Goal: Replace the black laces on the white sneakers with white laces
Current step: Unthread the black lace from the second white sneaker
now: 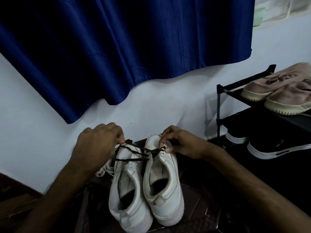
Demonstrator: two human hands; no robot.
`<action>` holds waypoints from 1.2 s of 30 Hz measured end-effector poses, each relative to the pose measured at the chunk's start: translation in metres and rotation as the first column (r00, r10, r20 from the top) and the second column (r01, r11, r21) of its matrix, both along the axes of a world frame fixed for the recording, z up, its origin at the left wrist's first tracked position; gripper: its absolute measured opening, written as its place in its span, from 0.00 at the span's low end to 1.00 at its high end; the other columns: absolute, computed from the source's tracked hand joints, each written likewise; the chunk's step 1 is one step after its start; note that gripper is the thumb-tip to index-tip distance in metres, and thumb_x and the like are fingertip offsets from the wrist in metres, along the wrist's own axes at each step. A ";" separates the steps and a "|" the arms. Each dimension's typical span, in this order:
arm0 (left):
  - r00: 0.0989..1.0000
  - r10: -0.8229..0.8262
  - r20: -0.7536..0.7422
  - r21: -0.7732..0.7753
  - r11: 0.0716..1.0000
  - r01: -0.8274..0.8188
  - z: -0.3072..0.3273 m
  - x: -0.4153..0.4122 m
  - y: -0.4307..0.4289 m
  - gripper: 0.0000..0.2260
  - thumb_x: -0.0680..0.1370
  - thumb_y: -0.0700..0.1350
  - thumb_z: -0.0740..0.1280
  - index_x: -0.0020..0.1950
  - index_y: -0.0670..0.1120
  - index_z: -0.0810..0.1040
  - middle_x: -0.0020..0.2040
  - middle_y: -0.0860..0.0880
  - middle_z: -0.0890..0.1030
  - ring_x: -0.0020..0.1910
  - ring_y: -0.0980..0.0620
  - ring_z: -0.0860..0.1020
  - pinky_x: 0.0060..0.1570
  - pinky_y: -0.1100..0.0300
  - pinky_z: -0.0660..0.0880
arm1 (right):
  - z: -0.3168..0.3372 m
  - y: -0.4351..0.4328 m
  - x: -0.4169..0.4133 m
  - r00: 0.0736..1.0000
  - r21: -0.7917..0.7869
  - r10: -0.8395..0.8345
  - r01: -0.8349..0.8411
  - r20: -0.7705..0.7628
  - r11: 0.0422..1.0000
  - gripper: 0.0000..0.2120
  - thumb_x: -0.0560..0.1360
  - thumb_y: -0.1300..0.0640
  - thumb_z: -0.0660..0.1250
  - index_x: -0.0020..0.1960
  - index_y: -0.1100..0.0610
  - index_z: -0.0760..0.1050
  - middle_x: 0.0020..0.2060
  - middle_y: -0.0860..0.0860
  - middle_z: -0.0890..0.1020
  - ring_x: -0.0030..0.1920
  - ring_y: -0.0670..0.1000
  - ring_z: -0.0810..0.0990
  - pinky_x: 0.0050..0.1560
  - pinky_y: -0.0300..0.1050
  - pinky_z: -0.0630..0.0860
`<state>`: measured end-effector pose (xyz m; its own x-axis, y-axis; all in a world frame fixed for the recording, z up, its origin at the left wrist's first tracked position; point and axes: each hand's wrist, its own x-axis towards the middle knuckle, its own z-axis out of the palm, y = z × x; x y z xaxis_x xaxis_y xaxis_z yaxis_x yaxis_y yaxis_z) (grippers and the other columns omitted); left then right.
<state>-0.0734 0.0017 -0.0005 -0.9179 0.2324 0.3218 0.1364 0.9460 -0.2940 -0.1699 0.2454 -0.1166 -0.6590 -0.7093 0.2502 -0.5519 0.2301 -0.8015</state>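
Two white sneakers stand side by side on the dark floor, heels toward me: the left sneaker (129, 195) and the right sneaker (164, 185). A black lace (134, 153) stretches across the left sneaker's front to the eyelets of the right one. My left hand (97, 145) pinches the black lace above the left sneaker's toe. My right hand (178, 143) pinches the same lace at the right sneaker's eyelets. White laces (105, 169) lie bundled on the floor just left of the left sneaker, partly hidden by my left forearm.
A white wall rises right behind the sneakers, with a dark blue curtain (117, 47) hanging above. A black shoe rack (222, 105) stands at the right, holding pinkish shoes (276, 91) on top and black shoes (269, 147) with white soles below.
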 end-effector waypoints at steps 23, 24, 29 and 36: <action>0.936 -0.309 0.166 0.767 0.638 0.074 -0.062 0.023 0.019 0.23 0.73 0.70 0.61 0.66 0.65 0.71 0.69 0.70 0.65 0.71 0.67 0.63 0.69 0.58 0.65 | 0.034 0.002 0.021 0.992 -0.166 -0.047 0.066 0.117 0.984 0.07 0.78 0.57 0.68 0.45 0.56 0.84 0.48 0.52 0.78 0.50 0.48 0.80 0.51 0.37 0.74; 0.927 -0.332 0.174 0.788 0.612 0.071 -0.065 0.023 0.022 0.26 0.72 0.71 0.61 0.68 0.66 0.68 0.71 0.70 0.62 0.72 0.68 0.60 0.70 0.59 0.63 | 0.040 -0.001 0.025 0.998 -0.075 -0.039 0.043 0.056 0.996 0.08 0.78 0.55 0.68 0.44 0.54 0.84 0.46 0.49 0.78 0.47 0.47 0.80 0.48 0.36 0.73; 0.928 -0.305 0.216 0.817 0.576 -0.001 -0.074 0.015 0.030 0.33 0.64 0.78 0.63 0.66 0.68 0.68 0.72 0.71 0.57 0.73 0.70 0.55 0.70 0.61 0.60 | 0.051 -0.011 0.035 0.988 0.255 -0.043 0.080 -0.148 0.964 0.05 0.76 0.50 0.68 0.45 0.46 0.82 0.44 0.44 0.77 0.47 0.43 0.77 0.49 0.46 0.74; 0.935 -0.298 0.191 0.903 0.427 -0.049 -0.083 0.014 0.024 0.32 0.55 0.75 0.70 0.54 0.60 0.81 0.66 0.69 0.69 0.68 0.69 0.66 0.68 0.64 0.65 | 0.069 -0.026 0.049 0.987 0.368 -0.060 0.112 -0.149 0.923 0.09 0.73 0.60 0.70 0.43 0.46 0.84 0.43 0.45 0.77 0.45 0.44 0.77 0.43 0.33 0.69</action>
